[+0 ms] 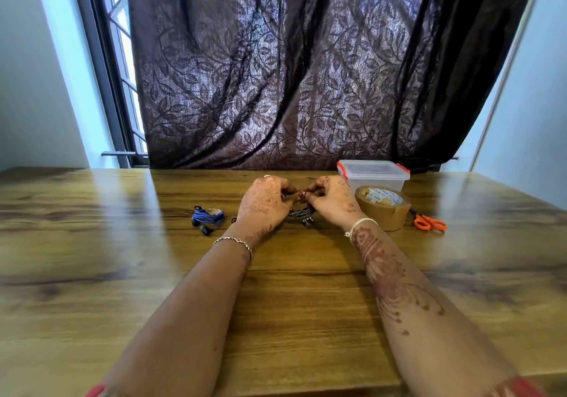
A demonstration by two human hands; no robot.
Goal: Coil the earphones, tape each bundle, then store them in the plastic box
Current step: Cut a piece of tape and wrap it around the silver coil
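Fingers (291,188) of the left hand (264,202) and right hand (333,203) pinch the grey earphones (302,213) over the tabletop (122,243), the lidded plastic box (372,177) behind, contents unclear.

one wide-angle view only, worn on the person's head. it looks forward and down over the wooden table (92,243) from just above the table's near edge, facing the dark curtain (306,74) behind the table's far edge. it sits close: both forearms enter from the bottom, and the left hand (264,203) and right hand (333,203) meet mid-frame, toward the table's far edge.
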